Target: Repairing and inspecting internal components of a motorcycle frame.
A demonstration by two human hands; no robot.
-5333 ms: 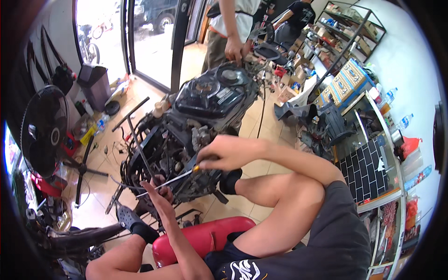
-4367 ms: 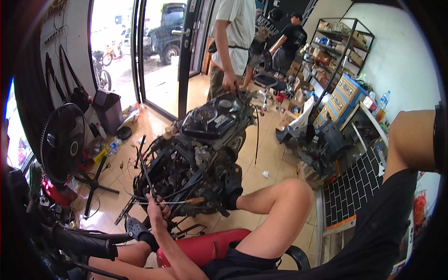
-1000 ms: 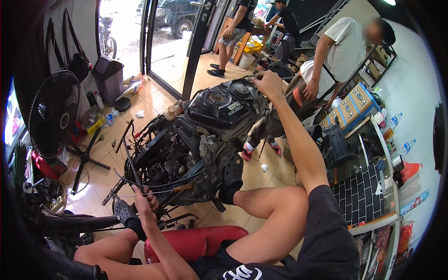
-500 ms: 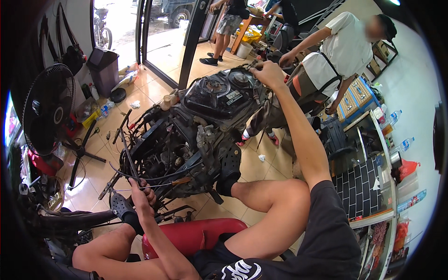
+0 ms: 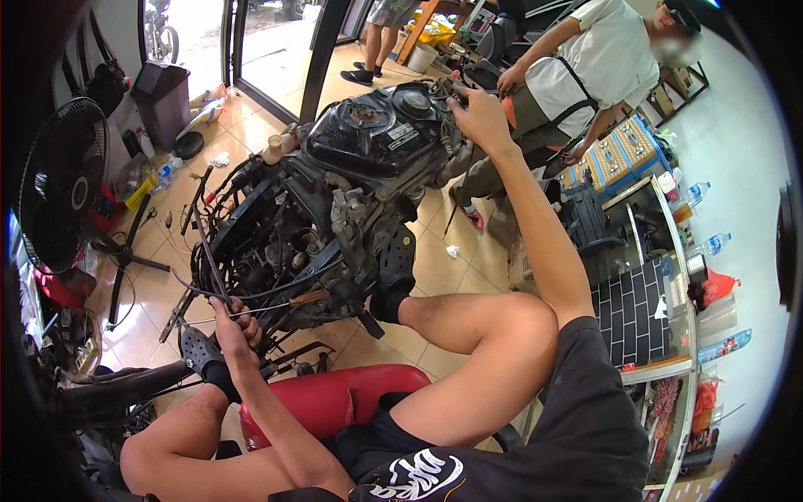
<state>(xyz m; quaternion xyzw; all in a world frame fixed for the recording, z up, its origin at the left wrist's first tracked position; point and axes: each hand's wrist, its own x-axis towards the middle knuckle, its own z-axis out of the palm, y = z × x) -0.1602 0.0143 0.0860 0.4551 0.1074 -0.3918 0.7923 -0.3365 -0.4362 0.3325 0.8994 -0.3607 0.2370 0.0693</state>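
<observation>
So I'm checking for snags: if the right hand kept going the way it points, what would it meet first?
Probably the parts at the fuel tank's far end, which the right hand already seems to touch; depth is unclear.

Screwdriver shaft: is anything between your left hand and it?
No. The left hand is already closed around the screwdriver shaft, with nothing visible between them. Black cables run just above the hand, beside the engine.
</observation>
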